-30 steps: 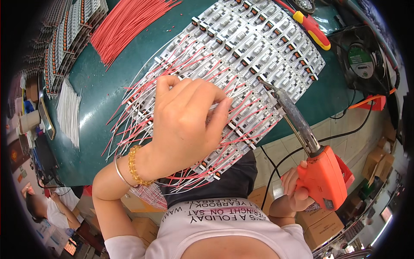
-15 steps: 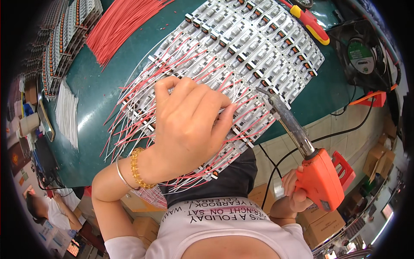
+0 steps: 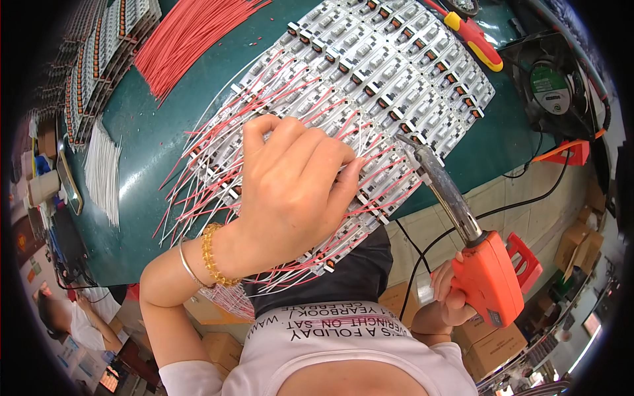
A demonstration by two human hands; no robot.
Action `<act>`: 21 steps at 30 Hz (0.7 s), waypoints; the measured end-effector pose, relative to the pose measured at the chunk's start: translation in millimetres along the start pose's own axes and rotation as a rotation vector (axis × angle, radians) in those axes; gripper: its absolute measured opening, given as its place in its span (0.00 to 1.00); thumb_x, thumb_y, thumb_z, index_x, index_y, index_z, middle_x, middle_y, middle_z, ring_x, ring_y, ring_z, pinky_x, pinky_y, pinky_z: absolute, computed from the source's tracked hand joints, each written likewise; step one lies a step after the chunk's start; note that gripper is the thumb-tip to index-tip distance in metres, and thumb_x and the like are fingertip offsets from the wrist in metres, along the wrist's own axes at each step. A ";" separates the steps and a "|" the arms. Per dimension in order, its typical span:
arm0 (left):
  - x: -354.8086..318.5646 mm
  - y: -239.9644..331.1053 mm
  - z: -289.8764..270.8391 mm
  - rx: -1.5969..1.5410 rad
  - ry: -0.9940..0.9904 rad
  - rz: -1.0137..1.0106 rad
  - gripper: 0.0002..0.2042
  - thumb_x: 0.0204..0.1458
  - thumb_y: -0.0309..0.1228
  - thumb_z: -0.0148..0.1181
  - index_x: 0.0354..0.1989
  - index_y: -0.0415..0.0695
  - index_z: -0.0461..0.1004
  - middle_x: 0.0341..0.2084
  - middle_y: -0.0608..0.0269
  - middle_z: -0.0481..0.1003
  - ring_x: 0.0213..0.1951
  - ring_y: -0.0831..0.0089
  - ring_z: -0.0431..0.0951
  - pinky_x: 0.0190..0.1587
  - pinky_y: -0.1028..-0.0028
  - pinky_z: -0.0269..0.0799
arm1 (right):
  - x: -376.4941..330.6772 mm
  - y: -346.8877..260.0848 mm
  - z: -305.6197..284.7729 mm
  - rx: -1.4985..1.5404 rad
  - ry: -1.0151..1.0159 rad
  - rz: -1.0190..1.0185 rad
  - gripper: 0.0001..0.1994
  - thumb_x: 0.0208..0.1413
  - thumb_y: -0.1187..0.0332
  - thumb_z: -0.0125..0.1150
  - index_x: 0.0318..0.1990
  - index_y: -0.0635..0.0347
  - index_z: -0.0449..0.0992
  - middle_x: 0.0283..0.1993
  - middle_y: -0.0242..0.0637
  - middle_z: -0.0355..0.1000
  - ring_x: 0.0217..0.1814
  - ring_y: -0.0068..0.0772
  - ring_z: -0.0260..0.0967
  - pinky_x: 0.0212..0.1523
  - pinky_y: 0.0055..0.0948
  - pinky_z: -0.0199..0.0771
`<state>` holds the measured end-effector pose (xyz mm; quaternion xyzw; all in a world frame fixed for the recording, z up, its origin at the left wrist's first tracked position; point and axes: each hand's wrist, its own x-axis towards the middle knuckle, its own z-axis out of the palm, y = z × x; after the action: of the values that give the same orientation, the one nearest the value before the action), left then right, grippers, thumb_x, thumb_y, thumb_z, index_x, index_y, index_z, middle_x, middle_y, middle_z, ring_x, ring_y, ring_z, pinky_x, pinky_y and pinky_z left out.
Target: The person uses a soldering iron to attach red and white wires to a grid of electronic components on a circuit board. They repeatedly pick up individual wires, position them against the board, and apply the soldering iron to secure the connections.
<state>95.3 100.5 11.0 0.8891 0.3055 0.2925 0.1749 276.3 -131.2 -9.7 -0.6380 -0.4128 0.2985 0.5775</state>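
A large panel of small circuit boards (image 3: 396, 79), each with silver parts and a black-and-orange piece, lies slanted on the green table. Red and white wires (image 3: 218, 165) fan out from its near rows toward the left. Over these rows is my left hand (image 3: 290, 181), thumb and forefinger pinched on a thin white wire (image 3: 360, 137) at the boards; its other fingers are curled and the palm hides wires beneath. Gripped by its orange handle in my right hand (image 3: 450, 296) is a soldering gun (image 3: 492, 277). The dark tip reaches the boards just right of the pinch.
Loose red wires (image 3: 191, 43) and white wires (image 3: 102, 178) lie to the left, beside stacked board panels (image 3: 109, 59). A red-and-yellow-handled tool (image 3: 477, 41) and a black fan (image 3: 551, 86) are at far right. Black cable (image 3: 515, 206) hangs past the table edge.
The soldering gun's handle has dipped slightly, and its tip has shifted a little to the right. My left hand keeps its pinch in nearly the same place.
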 end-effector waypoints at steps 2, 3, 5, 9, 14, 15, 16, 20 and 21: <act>-0.7 -1.1 -1.1 -0.007 0.003 -0.004 0.08 0.40 0.22 0.68 0.25 0.45 0.74 0.19 0.69 0.71 0.25 0.69 0.68 0.40 0.66 0.58 | 2.3 4.0 0.1 0.039 -0.052 -0.064 0.36 0.58 0.46 0.59 0.59 0.73 0.61 0.13 0.24 0.60 0.11 0.18 0.56 0.16 0.21 0.60; -1.0 -1.3 -1.7 -0.009 0.001 -0.008 0.08 0.41 0.22 0.69 0.26 0.45 0.74 0.19 0.69 0.71 0.25 0.69 0.68 0.40 0.66 0.58 | 4.6 2.9 0.9 0.056 -0.073 -0.066 0.37 0.58 0.46 0.58 0.59 0.73 0.61 0.13 0.24 0.61 0.11 0.19 0.56 0.16 0.21 0.61; -0.1 0.3 -4.0 -0.001 -0.013 -0.016 0.08 0.41 0.22 0.69 0.27 0.45 0.75 0.20 0.69 0.71 0.26 0.69 0.69 0.41 0.66 0.58 | 16.1 -3.6 6.4 0.102 -0.110 -0.073 0.37 0.58 0.46 0.58 0.60 0.74 0.60 0.13 0.25 0.61 0.11 0.20 0.56 0.16 0.22 0.61; -0.1 4.2 -23.2 0.128 0.011 0.000 0.08 0.43 0.27 0.68 0.30 0.44 0.75 0.23 0.65 0.71 0.31 0.65 0.70 0.45 0.63 0.60 | 22.3 -10.3 10.1 0.239 -0.093 0.033 0.38 0.59 0.45 0.57 0.60 0.74 0.59 0.13 0.27 0.61 0.11 0.22 0.57 0.17 0.24 0.63; -33.4 -67.6 -109.3 0.774 0.113 -0.354 0.10 0.49 0.35 0.65 0.39 0.47 0.78 0.34 0.64 0.77 0.39 0.65 0.75 0.49 0.64 0.62 | 9.7 2.9 -6.0 0.324 0.048 0.085 0.37 0.59 0.45 0.56 0.60 0.74 0.59 0.12 0.27 0.59 0.10 0.22 0.55 0.17 0.24 0.62; -53.8 -103.9 -132.7 0.935 0.131 -0.386 0.10 0.52 0.35 0.63 0.40 0.46 0.78 0.33 0.64 0.77 0.39 0.66 0.75 0.48 0.65 0.62 | 22.2 -7.6 8.0 0.213 0.042 -0.049 0.37 0.59 0.46 0.56 0.60 0.75 0.59 0.12 0.27 0.59 0.10 0.22 0.55 0.17 0.23 0.62; -80.7 -132.6 -155.0 1.090 0.112 -0.426 0.10 0.53 0.35 0.62 0.40 0.46 0.77 0.33 0.65 0.77 0.39 0.66 0.75 0.48 0.65 0.62 | 23.5 -5.9 9.7 0.222 0.042 -0.046 0.36 0.60 0.46 0.56 0.60 0.75 0.59 0.12 0.26 0.58 0.10 0.21 0.54 0.17 0.23 0.61; -139.4 -192.8 -184.6 0.938 0.060 -0.650 0.08 0.54 0.34 0.61 0.39 0.46 0.77 0.32 0.66 0.78 0.39 0.65 0.76 0.48 0.65 0.63 | 28.8 -5.5 11.5 0.206 0.034 -0.069 0.35 0.61 0.47 0.55 0.59 0.75 0.59 0.12 0.25 0.57 0.10 0.19 0.53 0.16 0.21 0.60; -140.9 -196.5 -185.3 0.942 0.043 -0.621 0.07 0.54 0.34 0.60 0.39 0.46 0.77 0.32 0.65 0.78 0.39 0.65 0.76 0.48 0.65 0.63 | 29.1 -6.0 11.9 0.200 0.027 -0.086 0.35 0.61 0.48 0.55 0.59 0.76 0.59 0.12 0.25 0.57 0.10 0.19 0.53 0.16 0.20 0.59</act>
<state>-198.0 181.8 -1.2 0.7333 0.6539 0.0773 -0.1694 279.0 -100.1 -2.8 -0.5627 -0.4003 0.3046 0.6560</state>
